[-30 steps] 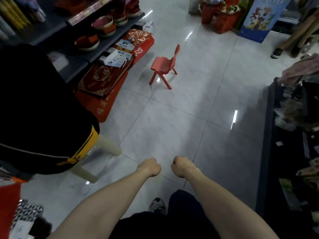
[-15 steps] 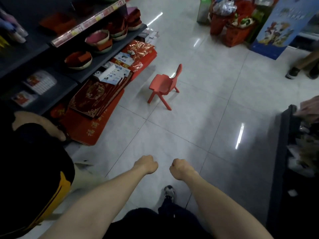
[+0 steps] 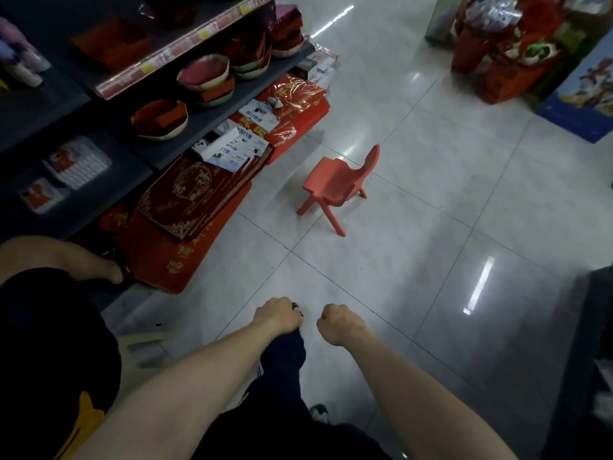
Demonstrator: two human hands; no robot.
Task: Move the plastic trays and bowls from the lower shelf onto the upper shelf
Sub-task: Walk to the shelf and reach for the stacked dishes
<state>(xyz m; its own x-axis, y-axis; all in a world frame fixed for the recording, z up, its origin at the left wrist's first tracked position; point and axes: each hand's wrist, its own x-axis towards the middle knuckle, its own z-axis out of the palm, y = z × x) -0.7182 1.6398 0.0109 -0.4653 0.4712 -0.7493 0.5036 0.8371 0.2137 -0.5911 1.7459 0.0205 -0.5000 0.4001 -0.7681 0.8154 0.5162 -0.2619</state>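
Head view puts us in the aisle, well apart from the shelving, with left hand (image 3: 278,315) and right hand (image 3: 338,324) both empty, fingers (image 3: 325,318) curled into fists. On the lower shelf (image 3: 212,116), the nearest bowl (image 3: 159,124) holds red inserts, the next bowl (image 3: 203,72) shows a pink inside and tops a stack, and further stacks (image 3: 252,56) stand beyond. What look like red trays (image 3: 111,44) lie on the upper shelf (image 3: 185,49). We judge the step is the approach: we should step left, uncurl, and lift each bowl level by its rim so inserts stay put, clear of the other person's arm (image 3: 56,257).
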